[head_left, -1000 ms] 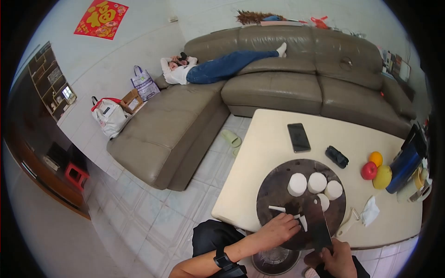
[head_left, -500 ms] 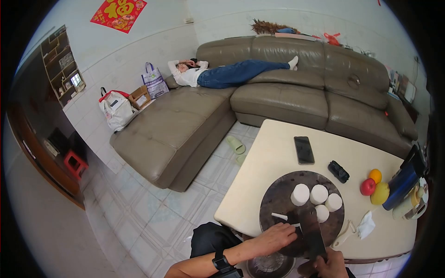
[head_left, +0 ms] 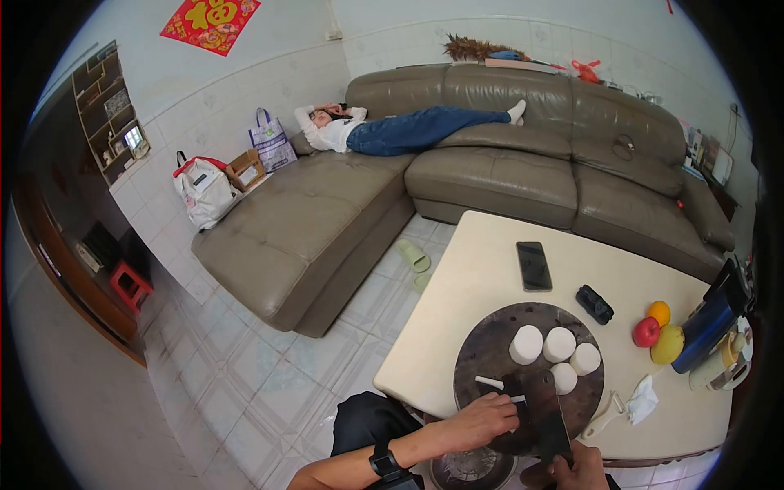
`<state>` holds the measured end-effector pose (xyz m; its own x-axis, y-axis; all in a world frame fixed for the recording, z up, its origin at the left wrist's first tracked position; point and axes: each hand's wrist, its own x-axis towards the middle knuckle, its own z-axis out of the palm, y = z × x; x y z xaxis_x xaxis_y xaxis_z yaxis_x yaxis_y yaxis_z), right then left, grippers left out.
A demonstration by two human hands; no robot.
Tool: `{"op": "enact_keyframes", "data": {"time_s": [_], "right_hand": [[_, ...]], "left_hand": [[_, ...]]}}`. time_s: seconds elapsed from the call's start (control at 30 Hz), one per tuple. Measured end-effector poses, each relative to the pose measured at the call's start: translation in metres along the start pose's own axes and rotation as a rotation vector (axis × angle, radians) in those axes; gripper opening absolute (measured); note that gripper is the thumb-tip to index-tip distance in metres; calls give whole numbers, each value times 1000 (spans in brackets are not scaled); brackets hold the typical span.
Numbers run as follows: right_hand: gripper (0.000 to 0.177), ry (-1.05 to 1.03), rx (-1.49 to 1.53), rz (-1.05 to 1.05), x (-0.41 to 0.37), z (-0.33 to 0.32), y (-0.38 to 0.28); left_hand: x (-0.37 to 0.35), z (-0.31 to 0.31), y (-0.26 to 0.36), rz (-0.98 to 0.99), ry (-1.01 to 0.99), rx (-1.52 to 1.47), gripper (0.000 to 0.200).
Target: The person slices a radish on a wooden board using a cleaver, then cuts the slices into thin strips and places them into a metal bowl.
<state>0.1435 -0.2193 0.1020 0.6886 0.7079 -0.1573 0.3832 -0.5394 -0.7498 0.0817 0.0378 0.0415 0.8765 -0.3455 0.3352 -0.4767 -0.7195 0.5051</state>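
Observation:
My right hand is closed around the handle of a dark, broad-bladed cleaver, its blade standing over the round dark chopping board. My left hand has curled fingers pressing a thin white radish piece against the board, close beside the blade. Much of that piece is hidden under the fingers. Another thin white strip lies on the board to the left. Several thick, cylindrical white radish chunks stand farther back on the board.
The cream table bears a phone, a black object, fruit, a blue flask, a peeler and a crumpled tissue. A metal bowl sits below the table edge. A person lies on the sofa.
My left hand has shifted slightly left and down, and the cleaver blade has moved slightly left with it. The camera view has drifted a little; the radish chunks stay in place.

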Motion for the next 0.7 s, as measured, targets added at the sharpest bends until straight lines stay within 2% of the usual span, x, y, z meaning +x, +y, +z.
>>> {"op": "enact_keyframes", "data": {"time_s": [0.2,0.53,0.7], "right_hand": [[19,-5,-24,-13,-1,1,9],[20,-11,-16,46,-2,3,14],[20,5,-26,11,-1,2,10]], "left_hand": [[0,-2,2,-38,-100,47,24],[0,-5,5,-28,-84,51,22],[1,-5,6,38,-67,86,23]]}}
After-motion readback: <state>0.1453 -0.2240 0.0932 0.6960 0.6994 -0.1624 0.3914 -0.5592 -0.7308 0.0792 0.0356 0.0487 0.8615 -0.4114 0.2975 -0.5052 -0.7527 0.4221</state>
